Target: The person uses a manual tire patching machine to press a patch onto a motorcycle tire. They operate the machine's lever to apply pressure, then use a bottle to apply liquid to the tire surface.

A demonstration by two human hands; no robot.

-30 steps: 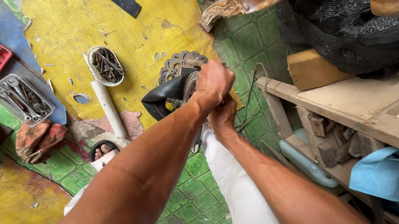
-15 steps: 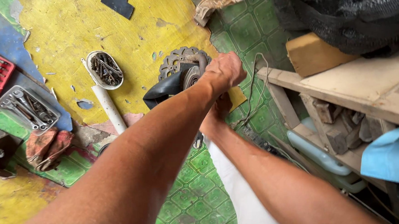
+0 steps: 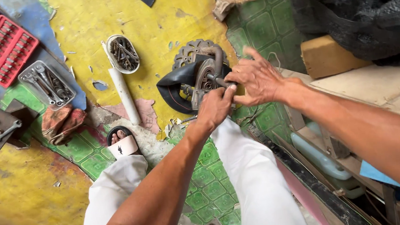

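Note:
A grey metal machine part sits on the floor, on a toothed brake disc with a black rubber tube looped around its left side. My left hand reaches up from below, fingers closed on the part's lower right edge. My right hand comes in from the right. Its thumb and curled fingers hold a short metal rod that sticks out of the part, and the forefinger is lifted.
To the left lie a white pipe, a dish of bolts, a grey tray of wrenches, a red socket set and a rag. A wooden bench with a block stands to the right. My sandalled foot rests below the pipe.
My hands were stacked together over the part; now they have separated, the right hand shifted right, and the part and rod show between them.

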